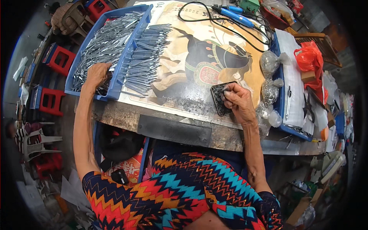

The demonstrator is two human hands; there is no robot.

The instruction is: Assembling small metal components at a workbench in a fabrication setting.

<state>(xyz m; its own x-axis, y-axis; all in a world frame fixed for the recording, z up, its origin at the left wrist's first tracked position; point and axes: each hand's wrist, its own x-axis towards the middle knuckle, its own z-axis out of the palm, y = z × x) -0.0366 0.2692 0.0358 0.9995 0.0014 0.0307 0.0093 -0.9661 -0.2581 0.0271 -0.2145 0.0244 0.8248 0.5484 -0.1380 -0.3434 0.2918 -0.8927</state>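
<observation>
At the left, my left hand (pixel 98 74) is inside a blue plastic tray (pixel 122 71) heaped with thin grey metal pieces (pixel 111 38). Its fingers curl down among the pieces, and whatever they grip is hidden. Beside the tray's right wall, many similar slim metal pieces (pixel 145 61) lie side by side in a stack. Over a small dark dish (pixel 214 92) of tiny dark parts, my right hand (pixel 238 100) has thumb and fingertips pinched together. What the pinch holds is too small to make out.
A horse picture (pixel 207 57) covers the tabletop. Blue electric screwdrivers (pixel 237 17) and a black cable (pixel 209 11) lie at the back. Bags of small parts (pixel 269 92) stand right of the dish, beside another blue tray (pixel 283 73) carrying a drawing compass (pixel 288 101). A red plastic bag (pixel 309 57) is farther right.
</observation>
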